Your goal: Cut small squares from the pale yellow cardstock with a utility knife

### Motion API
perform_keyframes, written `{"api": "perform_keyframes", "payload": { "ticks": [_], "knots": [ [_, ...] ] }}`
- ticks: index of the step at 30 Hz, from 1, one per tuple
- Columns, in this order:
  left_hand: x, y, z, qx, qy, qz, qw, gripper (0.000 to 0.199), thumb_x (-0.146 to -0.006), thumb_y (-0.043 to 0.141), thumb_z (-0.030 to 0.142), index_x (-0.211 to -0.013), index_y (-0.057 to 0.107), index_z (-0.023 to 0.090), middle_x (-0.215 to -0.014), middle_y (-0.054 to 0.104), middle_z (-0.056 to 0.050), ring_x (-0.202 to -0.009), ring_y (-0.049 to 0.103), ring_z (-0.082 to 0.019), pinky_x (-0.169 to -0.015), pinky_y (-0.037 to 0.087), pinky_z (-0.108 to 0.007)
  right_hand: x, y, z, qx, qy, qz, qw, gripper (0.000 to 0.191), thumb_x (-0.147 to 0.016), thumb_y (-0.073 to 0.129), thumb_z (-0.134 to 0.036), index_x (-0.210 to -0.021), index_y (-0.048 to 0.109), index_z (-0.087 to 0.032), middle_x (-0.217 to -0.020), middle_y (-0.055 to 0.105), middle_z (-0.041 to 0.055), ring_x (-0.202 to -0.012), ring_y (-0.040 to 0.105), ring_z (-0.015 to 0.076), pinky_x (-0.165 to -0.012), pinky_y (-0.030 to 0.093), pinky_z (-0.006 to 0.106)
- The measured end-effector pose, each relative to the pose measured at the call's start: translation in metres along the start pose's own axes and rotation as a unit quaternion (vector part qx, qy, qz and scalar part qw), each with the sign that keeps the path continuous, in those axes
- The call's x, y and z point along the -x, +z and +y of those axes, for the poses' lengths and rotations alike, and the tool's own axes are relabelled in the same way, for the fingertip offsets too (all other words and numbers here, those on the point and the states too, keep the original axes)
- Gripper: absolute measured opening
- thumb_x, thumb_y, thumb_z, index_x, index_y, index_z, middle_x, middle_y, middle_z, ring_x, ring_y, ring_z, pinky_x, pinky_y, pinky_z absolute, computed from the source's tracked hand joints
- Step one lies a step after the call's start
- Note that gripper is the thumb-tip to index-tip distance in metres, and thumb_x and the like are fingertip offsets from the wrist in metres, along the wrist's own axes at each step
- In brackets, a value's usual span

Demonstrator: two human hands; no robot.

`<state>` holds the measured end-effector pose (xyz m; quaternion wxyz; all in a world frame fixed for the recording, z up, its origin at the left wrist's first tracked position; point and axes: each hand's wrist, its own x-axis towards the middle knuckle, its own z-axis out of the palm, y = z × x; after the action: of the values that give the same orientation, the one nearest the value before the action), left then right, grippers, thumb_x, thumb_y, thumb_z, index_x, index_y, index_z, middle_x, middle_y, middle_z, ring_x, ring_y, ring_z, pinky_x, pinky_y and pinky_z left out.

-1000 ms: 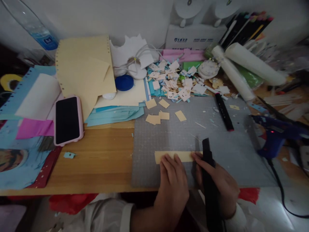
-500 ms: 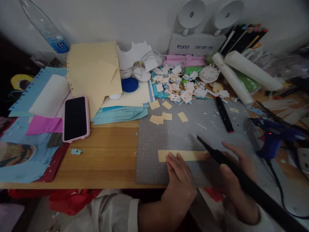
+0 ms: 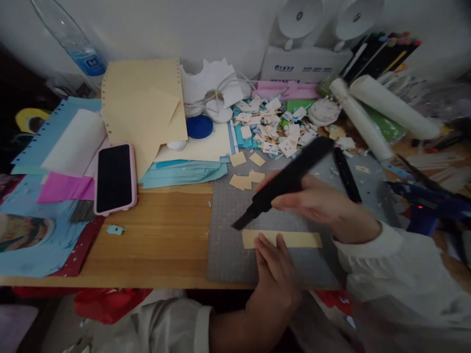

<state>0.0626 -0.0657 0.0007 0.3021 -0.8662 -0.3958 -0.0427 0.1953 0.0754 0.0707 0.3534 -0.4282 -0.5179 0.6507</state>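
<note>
A cream paper strip (image 3: 303, 239) lies flat on the grey cutting mat (image 3: 228, 257) near the table's front edge. With fingers stretched out, my left hand (image 3: 275, 269) presses its fingertips onto the strip's lower edge. My right hand (image 3: 316, 201) is wrapped round a black utility knife (image 3: 281, 181). The knife slants down to the left, its dark blade end just above the strip's left end; I cannot tell whether it touches the mat. Beyond the knife lie several small cream paper pieces (image 3: 238, 158).
Behind the mat is a heap of small paper cut-outs (image 3: 270, 122). A black marker (image 3: 346, 174) and a blue glue gun (image 3: 419, 206) lie to the right. Leftward are a phone (image 3: 115, 179), cream sheets (image 3: 143, 103) and blue paper (image 3: 184, 175). A bottle (image 3: 86, 59) stands at the back left.
My right hand has swung left and forward over the mat, turning the knife so its blade points down-left near the strip. My left hand keeps its place on the strip.
</note>
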Motion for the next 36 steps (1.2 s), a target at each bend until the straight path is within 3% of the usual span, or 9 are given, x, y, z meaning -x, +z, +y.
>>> {"api": "perform_keyframes", "payload": {
  "ticks": [3, 5, 13, 18, 22, 25, 28, 32, 36],
  "knots": [
    [0.001, 0.0, 0.0, -0.001, -0.003, -0.006, 1.0, 0.058, -0.087, 0.054, 0.038, -0.13, 0.063, 0.0, -0.111, 0.073, -0.021, -0.103, 0.071, -0.032, -0.094, 0.055, -0.047, -0.018, 0.007, 0.012, -0.064, 0.023, -0.07, 0.995, 0.024, -0.067, 0.077, -0.03, -0.089, 0.074, -0.021, -0.063, 0.058, -0.0039, -0.05, 0.038, 0.0081, -0.043, 0.028, 0.02],
    [0.001, -0.002, 0.0, 0.006, 0.001, -0.018, 1.0, 0.058, -0.089, 0.053, 0.039, -0.132, 0.062, 0.0, -0.114, 0.072, -0.022, -0.105, 0.07, -0.032, -0.095, 0.054, -0.046, -0.022, 0.012, 0.021, -0.083, 0.028, -0.08, 0.993, 0.023, -0.071, 0.076, -0.036, -0.087, 0.072, -0.02, -0.062, 0.056, -0.0048, -0.048, 0.036, 0.0073, -0.042, 0.027, 0.02],
    [0.003, -0.003, -0.002, 0.018, -0.005, -0.015, 1.0, 0.059, -0.088, 0.052, 0.039, -0.131, 0.063, 0.001, -0.114, 0.072, -0.02, -0.103, 0.07, -0.031, -0.095, 0.052, -0.044, -0.018, 0.034, 0.038, -0.033, -0.006, 0.013, 0.999, 0.041, -0.085, 0.068, -0.041, -0.051, 0.062, -0.019, -0.054, 0.055, 0.0, -0.055, 0.05, 0.0122, -0.054, 0.038, 0.027],
    [0.002, -0.002, -0.004, 0.033, 0.01, -0.022, 0.999, 0.059, -0.09, 0.051, 0.037, -0.133, 0.06, -0.002, -0.114, 0.072, -0.022, -0.103, 0.071, -0.031, -0.093, 0.053, -0.043, -0.027, 0.047, 0.033, -0.132, -0.057, 0.076, 0.987, 0.028, -0.085, 0.06, -0.038, -0.063, 0.051, -0.023, -0.065, 0.052, -0.0033, -0.065, 0.055, 0.013, -0.065, 0.046, 0.028],
    [0.002, 0.0, -0.003, 0.015, 0.013, -0.004, 1.0, 0.06, -0.088, 0.052, 0.04, -0.131, 0.062, -0.002, -0.111, 0.073, -0.023, -0.102, 0.071, -0.033, -0.094, 0.053, -0.048, -0.034, 0.051, 0.019, -0.271, -0.065, 0.16, 0.947, 0.021, -0.078, 0.07, -0.034, -0.078, 0.05, -0.026, -0.057, 0.048, -0.0085, -0.049, 0.045, 0.0105, -0.05, 0.039, 0.024],
    [0.003, 0.001, -0.002, 0.009, 0.012, 0.001, 1.0, 0.062, -0.086, 0.055, 0.04, -0.131, 0.062, -0.002, -0.111, 0.072, -0.023, -0.102, 0.071, -0.033, -0.096, 0.052, -0.05, -0.034, 0.053, 0.01, -0.308, -0.044, 0.129, 0.942, 0.021, -0.078, 0.069, -0.037, -0.076, 0.052, -0.025, -0.052, 0.038, -0.0102, -0.042, 0.027, 0.0081, -0.044, 0.03, 0.023],
    [0.003, 0.0, -0.001, 0.012, 0.01, -0.008, 1.0, 0.059, -0.086, 0.056, 0.04, -0.129, 0.063, 0.0, -0.113, 0.072, -0.023, -0.103, 0.071, -0.034, -0.095, 0.053, -0.049, -0.03, 0.058, 0.007, -0.301, -0.034, 0.1, 0.948, 0.029, -0.082, 0.061, -0.045, -0.066, 0.052, -0.023, -0.056, 0.04, -0.0059, -0.048, 0.034, 0.0094, -0.05, 0.039, 0.025],
    [0.003, 0.0, 0.0, 0.04, 0.018, -0.011, 0.999, 0.054, -0.086, 0.056, 0.038, -0.123, 0.066, 0.0, -0.11, 0.073, -0.022, -0.102, 0.071, -0.034, -0.091, 0.056, -0.046, -0.025, 0.067, 0.008, -0.288, -0.055, 0.136, 0.946, 0.031, -0.08, 0.068, -0.037, -0.061, 0.049, -0.022, -0.06, 0.047, -0.0055, -0.054, 0.044, 0.0095, -0.061, 0.049, 0.027],
    [0.004, 0.003, 0.006, 0.039, -0.014, -0.002, 0.999, 0.058, -0.083, 0.057, 0.039, -0.125, 0.065, 0.0, -0.112, 0.072, -0.023, -0.102, 0.071, -0.034, -0.092, 0.055, -0.047, -0.021, 0.071, 0.001, -0.285, -0.048, 0.143, 0.947, 0.021, -0.082, 0.071, -0.035, -0.076, 0.053, -0.026, -0.052, 0.05, -0.0088, -0.04, 0.038, 0.0092, -0.041, 0.039, 0.023]
  ]
}}
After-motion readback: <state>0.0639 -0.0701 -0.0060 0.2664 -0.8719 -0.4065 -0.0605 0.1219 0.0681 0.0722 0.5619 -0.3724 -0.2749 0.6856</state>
